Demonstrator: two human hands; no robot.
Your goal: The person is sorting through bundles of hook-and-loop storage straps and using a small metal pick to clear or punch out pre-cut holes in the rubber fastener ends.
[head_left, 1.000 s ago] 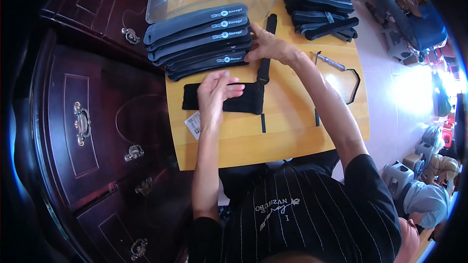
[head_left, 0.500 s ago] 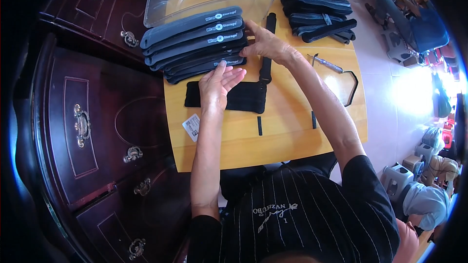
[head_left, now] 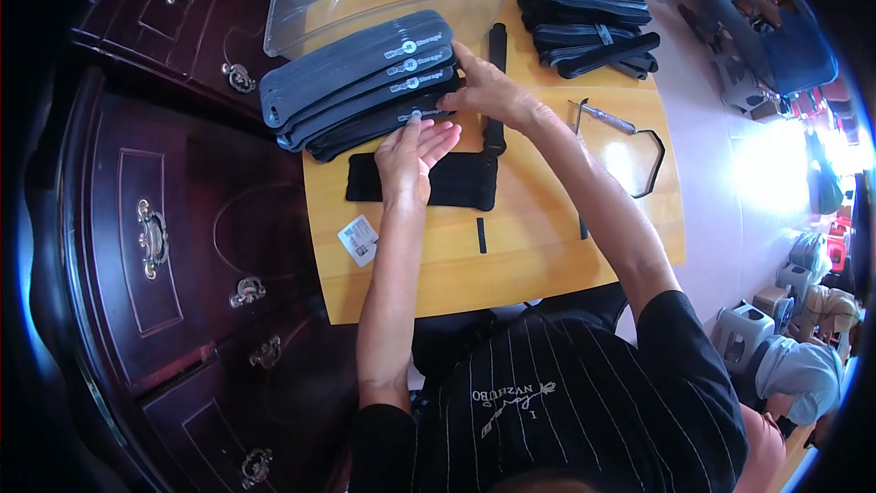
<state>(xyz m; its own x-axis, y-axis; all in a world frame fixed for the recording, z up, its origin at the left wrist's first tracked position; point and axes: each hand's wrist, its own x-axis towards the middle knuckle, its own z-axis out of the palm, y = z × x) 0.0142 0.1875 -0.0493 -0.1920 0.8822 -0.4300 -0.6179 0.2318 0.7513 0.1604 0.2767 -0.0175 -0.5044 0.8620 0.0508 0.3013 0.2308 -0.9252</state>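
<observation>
Fingers (head_left: 467,57) of the right hand (head_left: 497,91) stand spread wide at the right end of the stack (head_left: 347,73), forefinger by the upper straps and thumb by the lower ones, so that the hand makes a small wall; this probably stops the ends from slipping out of line. At the near edge, the left hand (head_left: 401,169) is half turned up, its thumb at the lowest strap and its other fingers stretched loosely with nothing between them, perhaps as a stop against sliding toward the body. How hard either hand presses, I cannot tell. The straps lie in a stepped fan, pale print all toward the right, which suggests they were laid to face one way. The stack sits on the left part of the table (head_left: 538,265), just in front of the clear bin (head_left: 283,14), where both arms reach it. A flat black piece (head_left: 464,184) lies nearer the body, partly covered by the left hand. Well apart, the second pile (head_left: 589,14) holds the far right, likely so the two do not mix; the tool (head_left: 610,116) rests beyond the right forearm, out of its way.
</observation>
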